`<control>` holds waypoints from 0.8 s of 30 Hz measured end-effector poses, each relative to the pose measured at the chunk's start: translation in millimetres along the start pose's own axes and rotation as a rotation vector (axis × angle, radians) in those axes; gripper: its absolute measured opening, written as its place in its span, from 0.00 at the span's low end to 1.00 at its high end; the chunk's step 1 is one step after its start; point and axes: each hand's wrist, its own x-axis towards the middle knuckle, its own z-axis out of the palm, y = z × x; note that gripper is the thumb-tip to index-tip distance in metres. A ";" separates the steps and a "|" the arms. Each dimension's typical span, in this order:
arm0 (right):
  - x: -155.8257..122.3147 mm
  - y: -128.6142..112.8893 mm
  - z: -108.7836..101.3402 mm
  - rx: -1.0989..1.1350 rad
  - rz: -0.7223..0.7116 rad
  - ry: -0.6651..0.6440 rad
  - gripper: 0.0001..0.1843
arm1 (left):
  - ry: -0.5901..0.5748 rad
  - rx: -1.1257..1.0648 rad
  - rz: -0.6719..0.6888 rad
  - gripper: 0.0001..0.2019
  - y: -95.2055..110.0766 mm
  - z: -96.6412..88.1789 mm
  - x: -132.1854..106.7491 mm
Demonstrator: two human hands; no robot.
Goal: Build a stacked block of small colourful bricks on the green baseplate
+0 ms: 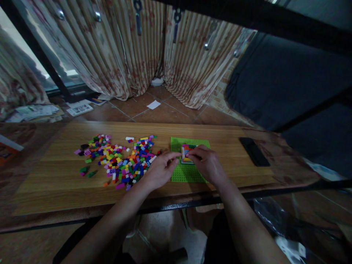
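Observation:
A green baseplate [183, 173] lies on the wooden table [55, 172] in front of me. On it stands a small block of coloured bricks [186, 150]. My right hand [208, 164] rests on the plate with its fingertips pinched on that block. My left hand [161, 169] lies at the plate's left edge, fingers curled, its fingertips touching the block's left side. A wide scatter of loose coloured bricks [121, 159] covers the table to the left of my left hand.
A black phone [253, 151] lies flat at the table's right end. Beyond the table are a tiled floor, striped curtains [132, 55], loose papers [79, 109] and a dark mattress-like surface [288, 80] at the right.

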 end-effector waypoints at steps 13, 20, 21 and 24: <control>4.9 -1.8 3.0 -0.002 0.103 0.026 0.06 | -0.051 0.327 0.105 0.20 7.3 13.3 0.1; 6.2 6.9 6.7 0.086 0.222 0.060 0.07 | -0.033 0.393 0.148 0.20 5.6 16.1 -0.8; 6.2 7.2 6.2 0.092 0.229 0.054 0.07 | -0.034 0.408 0.150 0.20 5.5 16.5 -1.1; 6.2 5.9 3.4 0.111 0.238 0.022 0.07 | -0.040 0.451 0.156 0.22 6.0 17.4 -2.1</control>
